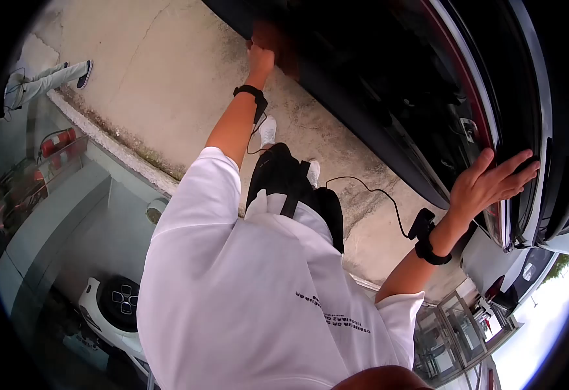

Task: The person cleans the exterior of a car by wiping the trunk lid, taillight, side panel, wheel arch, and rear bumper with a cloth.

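Note:
A glossy black car (388, 110) stands close in front of me, filling the upper right. My left hand (262, 57) is closed against its dark side, where a brownish reflection of the hand shows; whatever the curled fingers hold is hidden. Fingers spread, my right hand (492, 182) lies at the car's upper edge, by the silver trim (544, 110) and a red strip (476, 91). Black bands (251, 93) circle both wrists, each with a small dark box. A thin black cable (382, 192) runs from the right wrist's box toward my shorts.
My white shoes (268, 130) stand on a stained concrete floor (148, 65). Another person's legs (53, 81) are at the far left. Behind a low kerb are red fire extinguishers (58, 142) and a white car (102, 325). A pale car (512, 263) stands at the right.

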### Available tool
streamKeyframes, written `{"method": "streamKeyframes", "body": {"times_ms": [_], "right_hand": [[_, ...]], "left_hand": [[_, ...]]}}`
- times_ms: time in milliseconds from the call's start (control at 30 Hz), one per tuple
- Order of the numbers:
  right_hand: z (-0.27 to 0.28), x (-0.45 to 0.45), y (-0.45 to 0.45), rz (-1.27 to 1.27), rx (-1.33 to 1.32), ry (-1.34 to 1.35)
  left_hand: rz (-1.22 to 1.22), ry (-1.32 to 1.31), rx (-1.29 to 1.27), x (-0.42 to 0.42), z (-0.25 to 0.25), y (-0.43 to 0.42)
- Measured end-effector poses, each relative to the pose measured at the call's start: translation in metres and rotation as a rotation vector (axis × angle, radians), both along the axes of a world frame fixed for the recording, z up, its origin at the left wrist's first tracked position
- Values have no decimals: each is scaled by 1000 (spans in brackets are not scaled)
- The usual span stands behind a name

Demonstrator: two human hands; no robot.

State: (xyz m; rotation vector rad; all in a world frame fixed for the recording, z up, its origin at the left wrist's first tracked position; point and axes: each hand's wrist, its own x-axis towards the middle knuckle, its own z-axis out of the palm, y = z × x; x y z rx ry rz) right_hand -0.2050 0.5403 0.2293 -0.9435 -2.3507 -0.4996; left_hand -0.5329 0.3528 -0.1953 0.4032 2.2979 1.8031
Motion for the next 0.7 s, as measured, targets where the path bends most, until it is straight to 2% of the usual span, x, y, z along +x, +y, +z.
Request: {"method": "streamKeyframes", "body": {"times_ms": [67,133,167,200,233,267,300,367,433,533,633,700], "right_hand": [[-3,-4,6,-50,65,-21],[-10,-9,5,-33,134,68],[-15,-11,6,-68,169,109],[-18,-11,9,-62,203,133],[-22,-13,12,-58,243,163],[-22,-13,15,-76,249,149],[-23,-15,18,-68,314,188],[-26,-18,21,-51,377,240],[-27,-18,21,-25,396,234],[-27,-19,20,23,400,252],[-29,-21,24,21,395,264],[-33,-28,18,20,357,357]], "left_hand": [[-105,-4,-8,-24,7,8],[-295,-299,-277,-34,28,-4],[-312,-322,-286,-24,9,-6],[-286,-8,-280,-15,-15,-5],[-256,313,-262,-10,-14,0],[-277,305,-252,4,-13,6],[-208,383,-262,21,15,10],[-178,450,-265,38,19,16],[-348,476,-514,52,-6,15],[-404,572,-638,83,-6,19],[-492,455,-486,115,15,28],[-384,545,-369,147,37,37]]}}
